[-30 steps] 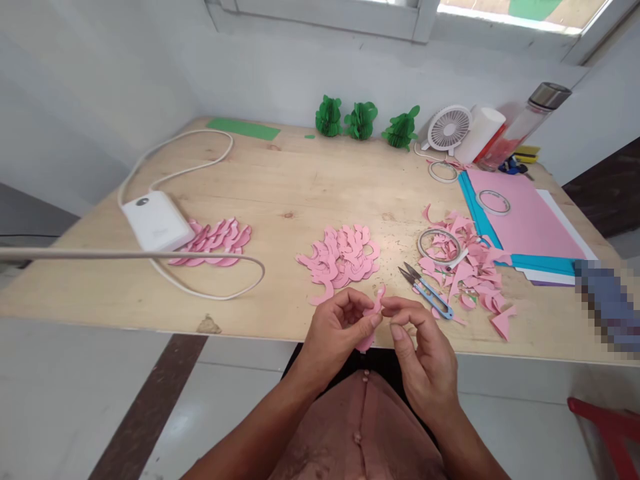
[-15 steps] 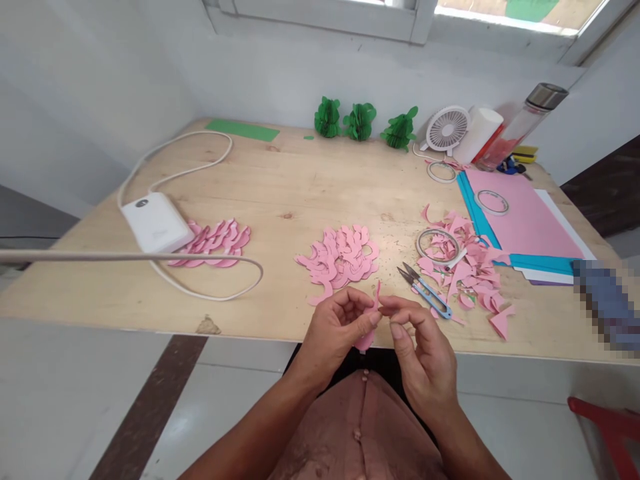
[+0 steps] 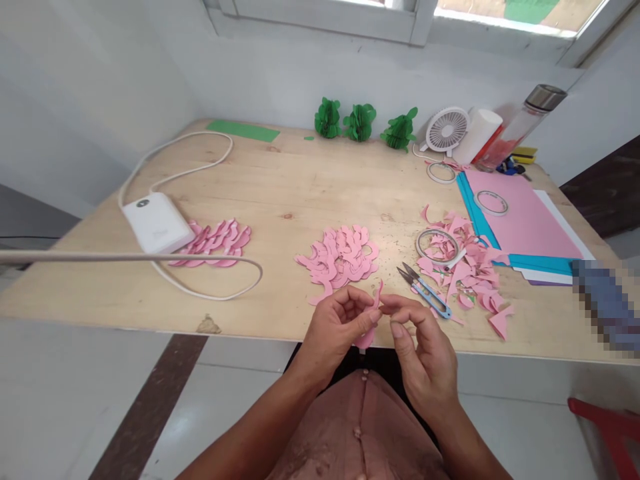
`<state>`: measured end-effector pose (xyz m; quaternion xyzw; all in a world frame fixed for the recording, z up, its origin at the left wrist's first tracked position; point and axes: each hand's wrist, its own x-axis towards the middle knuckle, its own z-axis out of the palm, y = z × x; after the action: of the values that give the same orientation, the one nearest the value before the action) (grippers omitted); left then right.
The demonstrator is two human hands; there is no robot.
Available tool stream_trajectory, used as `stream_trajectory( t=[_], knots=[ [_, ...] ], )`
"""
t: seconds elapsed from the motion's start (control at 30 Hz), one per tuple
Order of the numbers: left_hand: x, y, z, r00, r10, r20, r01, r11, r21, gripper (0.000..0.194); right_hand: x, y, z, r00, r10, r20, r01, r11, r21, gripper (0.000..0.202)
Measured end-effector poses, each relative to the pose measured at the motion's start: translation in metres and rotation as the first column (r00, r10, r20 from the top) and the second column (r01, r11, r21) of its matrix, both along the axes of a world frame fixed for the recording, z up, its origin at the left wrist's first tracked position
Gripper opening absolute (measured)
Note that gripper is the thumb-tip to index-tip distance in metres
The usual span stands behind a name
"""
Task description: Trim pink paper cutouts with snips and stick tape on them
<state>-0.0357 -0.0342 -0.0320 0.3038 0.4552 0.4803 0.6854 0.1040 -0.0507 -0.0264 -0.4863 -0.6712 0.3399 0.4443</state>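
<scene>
My left hand [image 3: 345,320] pinches a pink paper cutout [image 3: 367,339] between thumb and fingers at the table's front edge. A narrow strip of the cutout stands up above the fingertips. My right hand [image 3: 423,340] is curled close beside it, its index fingertip at the paper and its thumb tip against another finger. Whatever may lie between those two is too small to make out. Behind my hands lies a pile of wavy pink cutouts [image 3: 345,250]. Blue-handled thread snips [image 3: 429,293] rest to the right, blades pointing away and left.
Pink scraps [image 3: 467,267] with a tape roll [image 3: 419,247] lie on the right, near stacked coloured sheets [image 3: 525,213]. At left, a white power bank [image 3: 160,223] with its cable touches folded pink pieces [image 3: 220,243]. Green paper shapes [image 3: 359,122], a fan [image 3: 447,130] and a bottle [image 3: 525,123] stand behind.
The upright strip of the pink cutout leans slightly more to the right. Both hands keep nearly the same position.
</scene>
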Motion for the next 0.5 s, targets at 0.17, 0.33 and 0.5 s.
stream_trajectory(
  t=[0.17,0.33,0.5],
  knots=[
    [-0.0007,0.0002,-0.0002,1.0,0.009,0.009,-0.009,1.0,-0.01,0.022,-0.0003,0.0006,-0.0013,1.0,-0.011,0.018,0.011,1.0,-0.005,0.008],
    [-0.0018,0.0003,-0.0003,1.0,0.021,0.017,-0.02,0.999,-0.034,0.021,-0.0002,-0.0009,-0.003,0.999,-0.025,0.027,0.024,1.0,0.006,0.007],
    [-0.003,-0.0009,0.0,1.0,0.017,0.02,-0.016,0.998,-0.055,0.02,-0.0007,-0.0002,-0.0025,0.999,-0.032,0.038,0.032,0.999,0.007,0.007]
  ],
)
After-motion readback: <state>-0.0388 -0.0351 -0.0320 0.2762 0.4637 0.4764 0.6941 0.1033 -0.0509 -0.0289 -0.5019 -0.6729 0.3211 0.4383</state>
